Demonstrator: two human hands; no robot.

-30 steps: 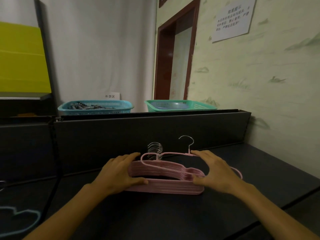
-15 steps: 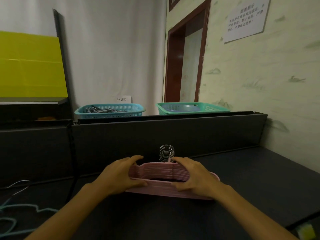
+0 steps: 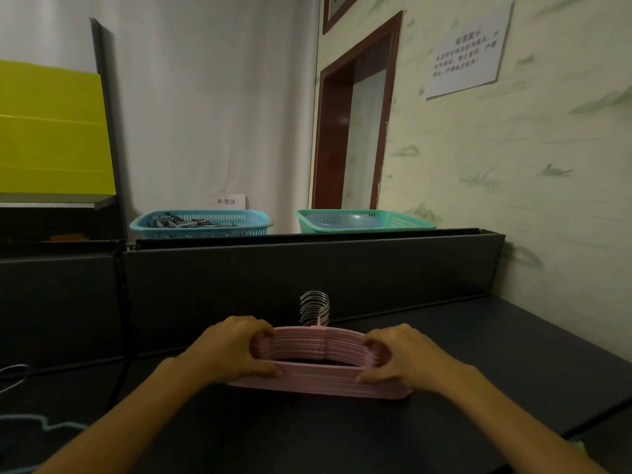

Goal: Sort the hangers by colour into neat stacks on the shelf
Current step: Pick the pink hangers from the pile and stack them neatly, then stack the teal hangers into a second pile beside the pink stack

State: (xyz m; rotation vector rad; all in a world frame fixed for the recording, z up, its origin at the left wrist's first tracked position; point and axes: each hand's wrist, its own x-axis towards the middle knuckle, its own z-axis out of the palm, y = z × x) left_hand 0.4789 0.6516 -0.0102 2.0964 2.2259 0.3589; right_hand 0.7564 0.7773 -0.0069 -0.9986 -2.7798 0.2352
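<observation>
Nearest me, at the shelf's left front corner, a pale blue plastic hanger waits unsorted. Mid-shelf, my left hand and right hand clasp the stack of pink plastic hangers from both ends, fingers curled round it. A second ago one hanger sat askew on top; now it lies flush, silver wire hooks bunched toward the dark metal shelf back panel. Pink looks squared, I judge.
</observation>
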